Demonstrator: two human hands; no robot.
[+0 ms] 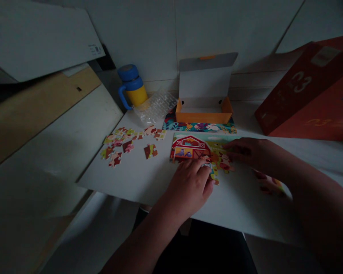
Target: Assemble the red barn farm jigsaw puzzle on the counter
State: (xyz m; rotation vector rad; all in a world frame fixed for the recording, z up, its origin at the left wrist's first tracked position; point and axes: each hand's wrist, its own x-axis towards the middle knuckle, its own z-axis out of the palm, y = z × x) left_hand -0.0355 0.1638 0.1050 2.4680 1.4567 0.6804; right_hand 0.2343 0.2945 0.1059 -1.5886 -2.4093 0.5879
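A partly joined jigsaw puzzle point(191, 142) with a red barn lies on the white table. Across its lower edge rests my left hand point(191, 182), fingers spread and slightly bent on the pieces. My right hand point(246, 150) is at the puzzle's right side, fingertips and thumb closed together at a puzzle piece point(225, 163) with a brown and pink animal on it. The exact grip is partly hidden by the fingers. Under my right forearm are more puzzle pieces point(270, 183), partly covered.
Loose puzzle pieces point(118, 139) are gathered at the left, with a single piece point(151, 151) nearer the puzzle. Behind stand an opened orange box point(204, 117), crumpled clear plastic point(157, 106) and a blue-yellow mug bottle point(135, 91). A large red box point(308, 99) stands at right.
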